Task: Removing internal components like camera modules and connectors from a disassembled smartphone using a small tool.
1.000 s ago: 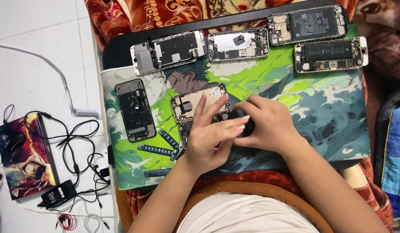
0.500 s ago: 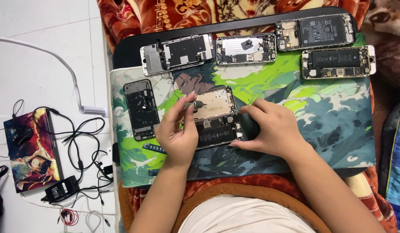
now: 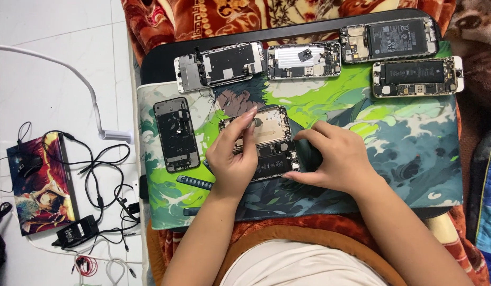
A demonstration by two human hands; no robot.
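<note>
Left hand (image 3: 232,159): fingers bent, tips pressed onto the opened phone (image 3: 261,142); index finger (image 3: 240,127) stretched up along its left edge. Resting on it, not closed round it.
Right hand (image 3: 330,159): lies flat, fingers together, fingertips against the right edge of the same phone; palm down on the mat. No closed grasp visible.
Opened phone: centre of the printed mat (image 3: 404,159), between the two hands. Pale metal housing above, dark battery section below; lower left part hidden under the left hand.
Printed mat: green and blue illustrated sheet over a dark tray (image 3: 160,58), which sits on a red patterned blanket (image 3: 166,16).
Left of hands: black phone frame (image 3: 175,135) lying lengthwise upright on the mat, apart from the opened phone.
Far row, left to right: silver phone shell (image 3: 219,64); second shell with a pale plate (image 3: 303,59); opened phone with black battery (image 3: 391,38); below that one, another battery phone (image 3: 417,77). All well apart from the hands.
Floor, left side: white tiles; picture-covered box (image 3: 41,182); tangle of black cables (image 3: 102,175); black power adapter (image 3: 76,230); white cable (image 3: 70,71).
</note>
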